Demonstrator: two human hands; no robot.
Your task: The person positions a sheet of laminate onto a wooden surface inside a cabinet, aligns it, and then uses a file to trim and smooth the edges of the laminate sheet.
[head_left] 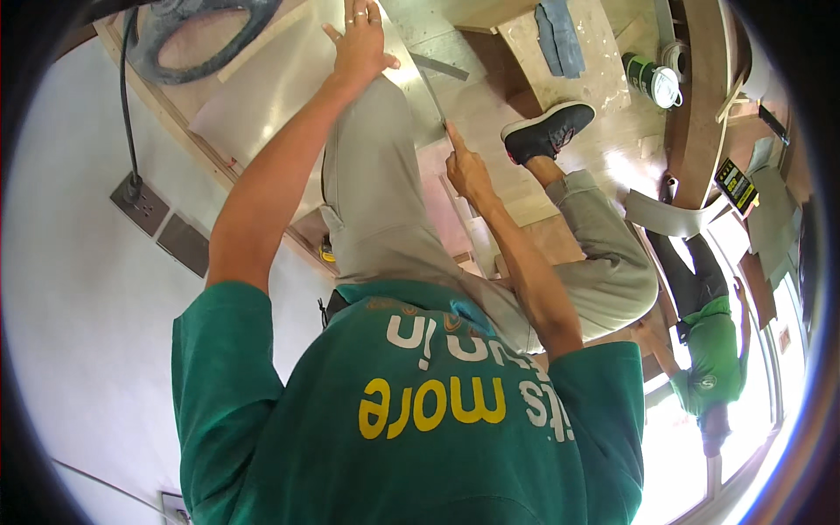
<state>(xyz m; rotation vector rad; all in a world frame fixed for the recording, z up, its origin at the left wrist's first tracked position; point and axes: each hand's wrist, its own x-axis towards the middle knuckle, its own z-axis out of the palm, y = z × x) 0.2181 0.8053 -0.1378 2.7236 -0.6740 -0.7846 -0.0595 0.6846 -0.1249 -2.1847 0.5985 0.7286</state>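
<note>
My left hand [360, 44] lies with fingers spread on a shiny pale sheet [276, 114] on the wooden work surface. Beside it, my knee rests on the sheet. To the right, my right hand [468, 175] is closed around the brown handle of a thin tool [435, 101]. Its narrow grey blade runs up along the sheet's right edge; I cannot tell its exact kind. A flat dark grey strip [440, 66] lies just right of the blade.
A dusty grey ring-shaped thing [162, 66] sits at upper left; a black cable runs near it to a wall socket [140, 203]. A wooden stool-like box [569, 74] bears a grey cloth [558, 39]. Right are a bucket [652, 80], curved boards [700, 131] and another person [710, 350].
</note>
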